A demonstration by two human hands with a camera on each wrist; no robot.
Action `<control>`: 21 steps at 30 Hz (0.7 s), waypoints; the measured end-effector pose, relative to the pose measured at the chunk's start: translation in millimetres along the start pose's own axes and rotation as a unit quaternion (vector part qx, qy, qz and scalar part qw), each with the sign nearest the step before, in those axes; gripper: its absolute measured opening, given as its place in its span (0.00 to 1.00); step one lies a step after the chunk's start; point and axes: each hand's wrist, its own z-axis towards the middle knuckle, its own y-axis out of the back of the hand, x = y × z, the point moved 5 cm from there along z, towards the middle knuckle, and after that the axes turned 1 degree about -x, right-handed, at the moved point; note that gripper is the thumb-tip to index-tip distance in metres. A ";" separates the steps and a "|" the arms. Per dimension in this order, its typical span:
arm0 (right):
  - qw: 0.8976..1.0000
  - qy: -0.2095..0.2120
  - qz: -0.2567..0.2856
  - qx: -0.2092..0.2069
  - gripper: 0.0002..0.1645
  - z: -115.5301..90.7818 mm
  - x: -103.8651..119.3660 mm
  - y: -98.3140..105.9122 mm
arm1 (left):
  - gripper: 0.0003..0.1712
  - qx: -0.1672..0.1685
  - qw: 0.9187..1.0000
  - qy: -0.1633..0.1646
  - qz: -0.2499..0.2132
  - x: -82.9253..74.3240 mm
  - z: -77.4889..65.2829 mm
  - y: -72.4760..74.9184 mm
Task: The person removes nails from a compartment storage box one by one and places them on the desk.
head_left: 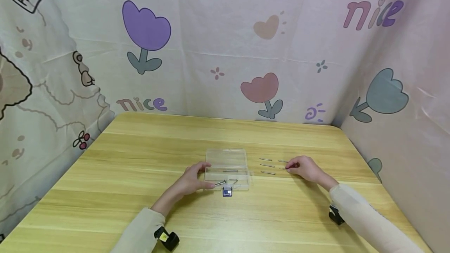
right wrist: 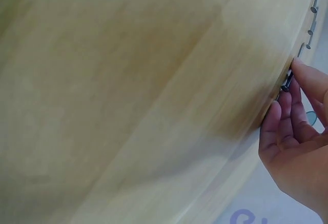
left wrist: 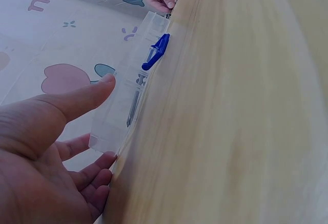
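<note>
A clear plastic box [head_left: 244,179] lies on the table with its lid [head_left: 226,158] folded back and a blue latch [left wrist: 158,52] at its front. Several nails [head_left: 230,171] lie inside it. My left hand [head_left: 191,179] holds the box at its left end, thumb at the front corner and fingers toward the back. To the right of the box, my right hand [head_left: 305,168] pinches a nail [right wrist: 285,87] by its head end, low over the tabletop. Near those fingertips, several more nails [head_left: 267,165] lie spaced in rows on the wood.
The wooden table [head_left: 158,139] reaches back to a printed cloth [head_left: 211,30] hung behind it and along both sides. Each wrist wears a small black camera [head_left: 166,239].
</note>
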 end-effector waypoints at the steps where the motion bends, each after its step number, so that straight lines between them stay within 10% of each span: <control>1: 1.000 0.000 0.000 0.002 0.03 0.2 0.0 0.0 | 0.40 0.000 1.000 0.000 0.001 -0.1 -0.3 0.0; 21: 0.999 -0.020 0.028 -0.018 0.09 10.7 8.0 11.3 | 0.40 -0.002 1.000 0.003 0.007 -1.9 -0.9 0.3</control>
